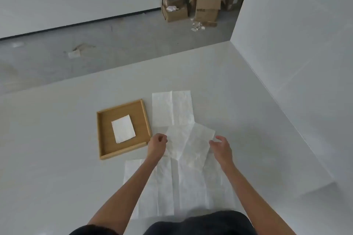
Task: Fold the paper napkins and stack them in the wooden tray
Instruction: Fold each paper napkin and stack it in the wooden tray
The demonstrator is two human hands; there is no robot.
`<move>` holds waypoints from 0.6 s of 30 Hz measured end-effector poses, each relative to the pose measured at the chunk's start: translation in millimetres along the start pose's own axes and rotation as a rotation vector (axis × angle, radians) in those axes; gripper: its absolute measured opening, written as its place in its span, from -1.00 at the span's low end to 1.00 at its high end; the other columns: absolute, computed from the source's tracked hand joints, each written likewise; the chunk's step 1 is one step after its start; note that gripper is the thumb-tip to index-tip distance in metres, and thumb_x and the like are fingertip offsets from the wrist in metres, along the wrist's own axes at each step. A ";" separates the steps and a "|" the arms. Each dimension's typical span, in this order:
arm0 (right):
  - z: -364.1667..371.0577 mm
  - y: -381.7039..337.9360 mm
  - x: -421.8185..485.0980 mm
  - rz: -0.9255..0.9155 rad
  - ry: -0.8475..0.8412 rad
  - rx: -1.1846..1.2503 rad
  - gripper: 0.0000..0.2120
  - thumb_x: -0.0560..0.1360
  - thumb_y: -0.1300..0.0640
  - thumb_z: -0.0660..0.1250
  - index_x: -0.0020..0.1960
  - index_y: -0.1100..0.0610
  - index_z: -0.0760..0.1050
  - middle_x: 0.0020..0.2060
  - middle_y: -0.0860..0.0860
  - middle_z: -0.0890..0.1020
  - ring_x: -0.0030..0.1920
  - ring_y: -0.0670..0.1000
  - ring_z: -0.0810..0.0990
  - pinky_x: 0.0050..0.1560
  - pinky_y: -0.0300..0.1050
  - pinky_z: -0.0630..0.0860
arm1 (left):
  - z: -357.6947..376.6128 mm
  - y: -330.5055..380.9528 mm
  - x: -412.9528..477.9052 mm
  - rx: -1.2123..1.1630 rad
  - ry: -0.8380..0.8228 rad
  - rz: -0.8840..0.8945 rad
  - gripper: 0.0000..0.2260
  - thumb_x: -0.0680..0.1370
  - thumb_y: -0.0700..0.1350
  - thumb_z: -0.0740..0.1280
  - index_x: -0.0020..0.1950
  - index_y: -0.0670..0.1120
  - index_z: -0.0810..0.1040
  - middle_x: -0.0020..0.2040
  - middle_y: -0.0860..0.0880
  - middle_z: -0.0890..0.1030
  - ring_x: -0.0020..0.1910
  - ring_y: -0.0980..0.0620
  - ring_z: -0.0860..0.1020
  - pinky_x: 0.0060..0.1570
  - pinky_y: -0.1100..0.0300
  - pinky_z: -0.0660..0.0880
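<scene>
A square wooden tray lies on the white table, left of centre, with one folded white napkin inside it. My left hand and my right hand each pinch a side of an unfolded napkin, lifted off the table and creased down its middle. Another open napkin lies flat beyond it, right of the tray. Under my forearms, several more open napkins are spread near the front edge.
The white table meets a white wall on the right. Beyond the table's far edge lies grey floor with open cardboard boxes and paper scraps.
</scene>
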State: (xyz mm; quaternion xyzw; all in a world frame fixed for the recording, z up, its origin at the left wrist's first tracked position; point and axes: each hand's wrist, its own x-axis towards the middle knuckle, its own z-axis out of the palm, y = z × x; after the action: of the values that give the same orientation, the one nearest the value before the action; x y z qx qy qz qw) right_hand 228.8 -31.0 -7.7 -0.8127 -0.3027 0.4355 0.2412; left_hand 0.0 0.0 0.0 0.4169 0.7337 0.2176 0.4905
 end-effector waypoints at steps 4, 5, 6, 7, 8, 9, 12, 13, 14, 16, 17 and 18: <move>18.6 -0.4 26.5 0.185 0.017 -0.006 -0.41 0.49 0.02 0.39 0.45 0.13 0.30 0.28 0.17 0.57 0.25 0.22 0.56 0.25 0.09 0.47 | 7.6 1.0 35.6 0.151 0.028 -0.079 -0.72 0.64 -0.09 0.22 0.29 -0.15 0.54 0.18 -0.14 0.62 0.15 -0.12 0.55 0.14 0.02 0.51; 23.3 0.1 31.9 0.206 0.021 -0.020 -0.39 0.50 0.03 0.39 0.48 0.13 0.27 0.29 0.17 0.56 0.27 0.22 0.55 0.24 0.08 0.44 | 11.4 -2.1 48.7 0.192 0.007 -0.113 -0.66 0.63 -0.05 0.23 0.37 -0.13 0.48 0.26 -0.15 0.58 0.25 -0.17 0.50 0.24 -0.04 0.48; 26.0 0.9 34.7 0.227 0.028 -0.036 -0.38 0.50 0.04 0.39 0.48 0.14 0.25 0.29 0.17 0.55 0.27 0.23 0.54 0.22 0.07 0.43 | 15.6 -6.6 57.9 0.240 -0.012 -0.147 -0.60 0.61 0.00 0.24 0.43 -0.10 0.43 0.32 -0.16 0.54 0.32 -0.21 0.46 0.31 -0.11 0.44; 27.6 -0.6 39.8 0.234 0.040 -0.034 -0.38 0.50 0.05 0.39 0.48 0.14 0.25 0.28 0.16 0.55 0.27 0.23 0.54 0.22 0.06 0.42 | 19.3 -5.9 65.3 0.280 -0.031 -0.172 -0.55 0.60 0.03 0.25 0.46 -0.08 0.38 0.36 -0.15 0.52 0.37 -0.22 0.42 0.34 -0.15 0.40; 29.4 0.1 41.9 0.254 0.039 -0.032 -0.40 0.49 0.07 0.41 0.45 0.15 0.26 0.26 0.16 0.56 0.25 0.22 0.55 0.21 0.06 0.43 | 24.7 -7.6 67.7 0.328 -0.054 -0.185 -0.53 0.60 0.06 0.25 0.47 -0.08 0.35 0.37 -0.14 0.51 0.40 -0.23 0.37 0.38 -0.15 0.36; 32.2 1.9 47.0 0.259 0.039 -0.005 -0.41 0.47 0.09 0.43 0.41 0.16 0.29 0.21 0.14 0.58 0.21 0.22 0.57 0.21 0.07 0.47 | 28.7 -5.9 68.9 0.348 -0.063 -0.193 -0.54 0.61 0.08 0.26 0.46 -0.07 0.35 0.35 -0.12 0.53 0.43 -0.22 0.32 0.41 -0.12 0.30; 39.4 8.9 53.8 0.261 0.017 0.091 -0.42 0.37 0.16 0.50 0.32 0.16 0.36 0.02 0.07 0.63 0.05 0.17 0.63 0.14 0.13 0.56 | 36.9 -1.1 69.9 0.361 -0.055 -0.218 -0.60 0.58 0.11 0.33 0.32 -0.07 0.43 0.22 -0.08 0.58 0.41 -0.17 0.30 0.41 -0.03 0.19; 42.1 13.6 57.6 0.255 0.010 0.113 -0.43 0.34 0.17 0.51 0.30 0.17 0.39 -0.03 0.06 0.64 0.00 0.15 0.65 0.09 0.08 0.58 | 39.3 -2.3 71.7 0.364 -0.058 -0.229 -0.63 0.56 0.11 0.35 0.26 -0.06 0.46 0.18 -0.07 0.60 0.38 -0.16 0.33 0.40 -0.02 0.20; 43.8 17.1 59.7 0.252 0.001 0.128 -0.44 0.32 0.18 0.52 0.27 0.18 0.42 -0.06 0.05 0.66 -0.03 0.14 0.66 0.06 0.05 0.59 | 41.6 -4.8 71.2 0.379 -0.073 -0.232 -0.69 0.55 0.10 0.37 0.18 -0.05 0.49 0.13 -0.06 0.60 0.33 -0.16 0.36 0.36 -0.02 0.22; 45.3 19.3 59.3 0.257 -0.007 0.170 -0.48 0.33 0.22 0.51 0.25 0.21 0.44 -0.07 0.05 0.66 -0.03 0.14 0.67 0.07 0.06 0.59 | 43.5 -8.8 68.5 0.419 -0.097 -0.231 -0.80 0.53 0.07 0.38 -0.07 -0.05 0.49 -0.01 -0.07 0.58 0.22 -0.16 0.39 0.22 0.00 0.27; 45.5 18.7 58.3 0.256 -0.010 0.191 -0.52 0.36 0.25 0.49 0.25 0.22 0.45 -0.05 0.05 0.64 -0.03 0.13 0.65 0.08 0.06 0.58 | 43.1 -8.8 67.3 0.425 -0.095 -0.225 -0.80 0.52 0.03 0.37 -0.15 -0.07 0.46 -0.07 -0.08 0.57 0.17 -0.16 0.40 0.15 0.01 0.27; 45.1 17.0 56.7 0.246 -0.015 0.207 -0.56 0.39 0.28 0.46 0.24 0.22 0.46 -0.05 0.06 0.62 -0.04 0.12 0.63 0.05 0.03 0.58 | 41.6 -7.0 65.8 0.418 -0.088 -0.213 -0.81 0.51 -0.01 0.36 -0.17 -0.10 0.47 -0.09 -0.09 0.57 0.14 -0.15 0.41 0.11 0.02 0.27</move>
State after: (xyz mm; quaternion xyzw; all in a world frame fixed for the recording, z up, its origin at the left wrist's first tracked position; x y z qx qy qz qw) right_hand 220.0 2.8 -73.4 -0.8111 -0.1563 0.4968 0.2663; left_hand 23.5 46.7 -58.2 0.4387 0.7806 -0.0101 0.4451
